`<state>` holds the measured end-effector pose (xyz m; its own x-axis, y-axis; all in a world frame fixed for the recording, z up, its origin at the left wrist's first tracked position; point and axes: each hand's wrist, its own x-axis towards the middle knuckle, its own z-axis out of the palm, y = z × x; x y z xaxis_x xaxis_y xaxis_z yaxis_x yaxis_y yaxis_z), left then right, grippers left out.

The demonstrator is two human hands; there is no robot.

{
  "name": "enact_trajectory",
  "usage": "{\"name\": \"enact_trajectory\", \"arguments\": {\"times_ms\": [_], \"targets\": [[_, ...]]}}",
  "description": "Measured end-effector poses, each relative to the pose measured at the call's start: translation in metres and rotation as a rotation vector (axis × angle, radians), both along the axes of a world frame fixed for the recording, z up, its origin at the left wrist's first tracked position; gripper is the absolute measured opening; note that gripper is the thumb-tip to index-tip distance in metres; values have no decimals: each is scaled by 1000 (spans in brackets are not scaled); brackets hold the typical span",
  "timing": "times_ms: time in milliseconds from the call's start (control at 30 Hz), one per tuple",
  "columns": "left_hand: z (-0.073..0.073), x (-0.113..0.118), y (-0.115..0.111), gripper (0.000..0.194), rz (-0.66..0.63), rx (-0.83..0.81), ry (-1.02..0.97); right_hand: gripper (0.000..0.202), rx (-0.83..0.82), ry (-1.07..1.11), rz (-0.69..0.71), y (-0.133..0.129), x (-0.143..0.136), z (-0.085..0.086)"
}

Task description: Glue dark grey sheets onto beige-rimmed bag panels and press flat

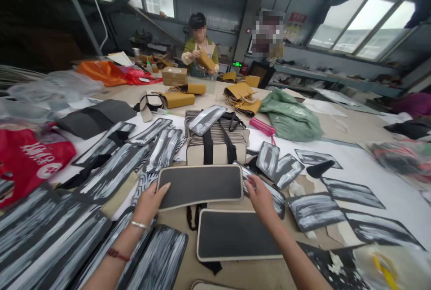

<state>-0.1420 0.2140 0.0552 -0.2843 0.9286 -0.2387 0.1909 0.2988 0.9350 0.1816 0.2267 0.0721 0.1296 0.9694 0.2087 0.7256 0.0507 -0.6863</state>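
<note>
My left hand (150, 200) grips the left end of a black rectangular panel (202, 186) with a cream edge, thumb on its face and fingers behind. This panel is raised and tilted towards me. My right hand (260, 195) is just off its right end, fingers bent and apart, above a black panel smeared with white (276, 199); whether it touches that panel I cannot tell. A second cream-edged black panel (235, 235) lies flat below, partly covered by my right forearm. Behind the raised panel stands a stack of cream-edged panels (217, 153) with black straps.
Several white-smeared black panels (158, 254) cover the left, more (316, 211) the right. A red bag (32, 160), a green plastic bag (291, 117) and mustard-coloured bags (240, 94) lie around. A yellow roll (384, 267) is at lower right. Across the table a co-worker (202, 52) holds a mustard-coloured piece.
</note>
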Motion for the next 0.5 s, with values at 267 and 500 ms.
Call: {"name": "enact_trajectory", "arguments": {"times_ms": [267,500], "targets": [[-36,20,-34,56,-26,77,303,31,-233,-276,-125,-36,77,-51],[-40,76,-110,34,-202,24,196,33,-388,-614,-24,13,96,-62]]}}
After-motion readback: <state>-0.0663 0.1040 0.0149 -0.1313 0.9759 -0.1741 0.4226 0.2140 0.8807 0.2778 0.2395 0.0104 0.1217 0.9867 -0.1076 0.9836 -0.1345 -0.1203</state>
